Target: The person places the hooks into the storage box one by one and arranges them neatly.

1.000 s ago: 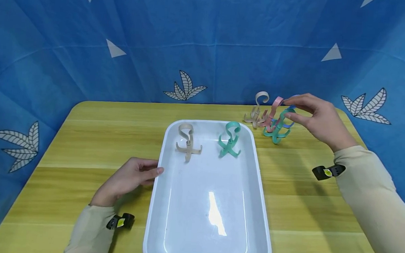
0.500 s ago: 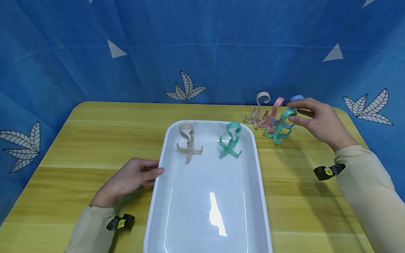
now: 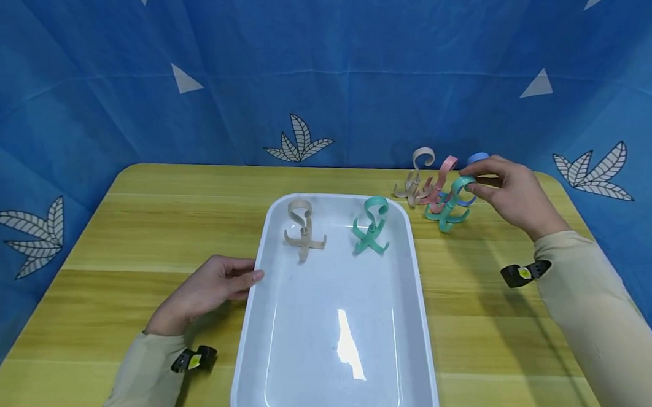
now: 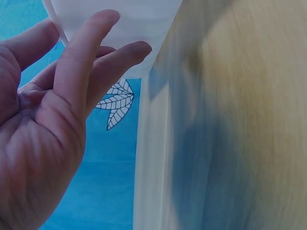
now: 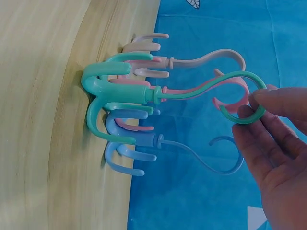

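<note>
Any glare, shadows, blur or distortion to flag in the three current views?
Head view: bright glare on the tray floor, and a shadow, apparently the right arm's, on the table. Left wrist view: broad dark shadow on the table, wood grain soft. Right wrist view: green hook fairly crisp; wood grain bows, perhaps lens distortion.

The head view cut off the near end of the white tray (image 3: 337, 197), the near side of the worktop (image 3: 137, 218) and both sleeves (image 3: 590, 328). The pinched green hook (image 3: 446, 217) hid some of the pink hook (image 3: 447, 165); the right hand (image 3: 512, 190) covered part of the blue hook (image 3: 478, 157). Fingertips of the left hand (image 3: 206, 290), thumb aside, were hidden there by the tray's left rim. Yellow marks (image 3: 524, 273) on the wrist straps (image 3: 541, 270) were too small to read.
</note>
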A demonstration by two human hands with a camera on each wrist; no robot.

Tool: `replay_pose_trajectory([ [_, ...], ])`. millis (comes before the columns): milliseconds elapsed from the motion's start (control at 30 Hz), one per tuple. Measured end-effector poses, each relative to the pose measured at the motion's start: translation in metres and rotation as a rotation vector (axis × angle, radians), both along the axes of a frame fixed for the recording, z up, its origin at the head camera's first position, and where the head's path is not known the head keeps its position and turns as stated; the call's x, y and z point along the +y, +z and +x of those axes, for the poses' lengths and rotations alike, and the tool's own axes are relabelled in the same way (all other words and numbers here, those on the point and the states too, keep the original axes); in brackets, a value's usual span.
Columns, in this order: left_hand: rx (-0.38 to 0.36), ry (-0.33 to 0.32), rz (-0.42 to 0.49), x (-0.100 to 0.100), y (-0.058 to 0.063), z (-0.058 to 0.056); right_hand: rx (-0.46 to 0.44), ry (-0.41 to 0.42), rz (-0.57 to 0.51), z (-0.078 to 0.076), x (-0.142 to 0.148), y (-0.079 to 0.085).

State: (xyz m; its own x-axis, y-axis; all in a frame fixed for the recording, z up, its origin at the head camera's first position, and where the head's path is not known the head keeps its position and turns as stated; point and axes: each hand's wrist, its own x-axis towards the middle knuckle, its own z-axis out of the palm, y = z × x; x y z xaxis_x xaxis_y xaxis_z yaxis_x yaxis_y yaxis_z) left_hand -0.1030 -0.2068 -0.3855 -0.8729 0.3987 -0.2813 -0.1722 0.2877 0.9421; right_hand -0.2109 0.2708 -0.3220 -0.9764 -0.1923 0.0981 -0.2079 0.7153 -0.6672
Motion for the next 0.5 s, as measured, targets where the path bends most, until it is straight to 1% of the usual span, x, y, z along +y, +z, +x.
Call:
replay_pose_trajectory([
  [200,0.0,0.0,-0.002,-0.0004,0.0008,0.0007,0.0,0.006,0.01,-0.0003,-0.0001,-0.0003],
  [400,0.01,-0.006,0.003,0.0012,0.0003,-0.001,0.006,0.006,0.025,0.0022,0.0022,0.0036],
  [500,0.001,-0.005,0.003,0.0005,0.0005,-0.0002,0.009,0.018,0.019,0.004,0.0028,0.0062],
])
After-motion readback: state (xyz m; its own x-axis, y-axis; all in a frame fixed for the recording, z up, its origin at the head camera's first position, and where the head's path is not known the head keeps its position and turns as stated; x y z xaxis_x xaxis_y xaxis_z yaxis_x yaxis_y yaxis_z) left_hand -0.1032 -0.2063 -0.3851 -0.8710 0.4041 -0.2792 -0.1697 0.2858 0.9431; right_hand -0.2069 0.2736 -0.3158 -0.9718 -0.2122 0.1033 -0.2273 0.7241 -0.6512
